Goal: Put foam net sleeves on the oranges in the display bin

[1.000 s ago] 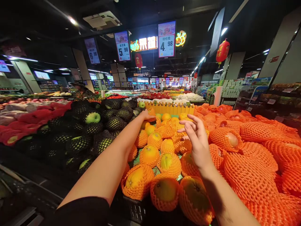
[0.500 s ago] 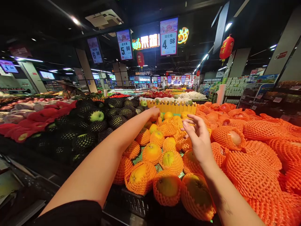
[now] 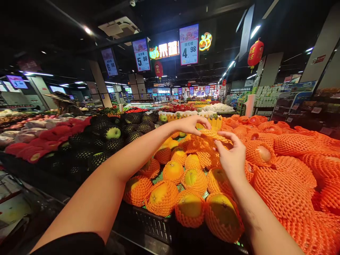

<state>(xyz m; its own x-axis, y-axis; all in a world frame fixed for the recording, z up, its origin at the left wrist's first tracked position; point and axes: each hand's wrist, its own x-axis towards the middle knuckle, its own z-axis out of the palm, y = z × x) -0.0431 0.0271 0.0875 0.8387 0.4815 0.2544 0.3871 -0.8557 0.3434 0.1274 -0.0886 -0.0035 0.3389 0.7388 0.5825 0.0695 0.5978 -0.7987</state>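
Both my hands hold one empty orange foam net sleeve [image 3: 214, 136] above a heap of oranges wrapped in orange nets [image 3: 172, 172]. My left hand [image 3: 190, 124] pinches the sleeve's far left end. At the near right end my right hand [image 3: 231, 154] pinches it with thumb and fingers. The sleeve hangs flat and stretched between them, over the middle of the pile. The oranges lie in a black plastic crate [image 3: 156, 225] at the front.
Larger fruit in orange nets [image 3: 287, 177] fills the right. Green fruit in black nets [image 3: 106, 141] lies to the left, red nets [image 3: 45, 136] beyond. A yellow picket fence [image 3: 205, 122] bounds the pile's far side. A person [image 3: 62, 104] stands far left. Price signs [image 3: 189, 44] hang overhead.
My left hand drew back from the far oranges, bringing an empty net sleeve. My right hand, open a second ago, closed on the sleeve's other end.
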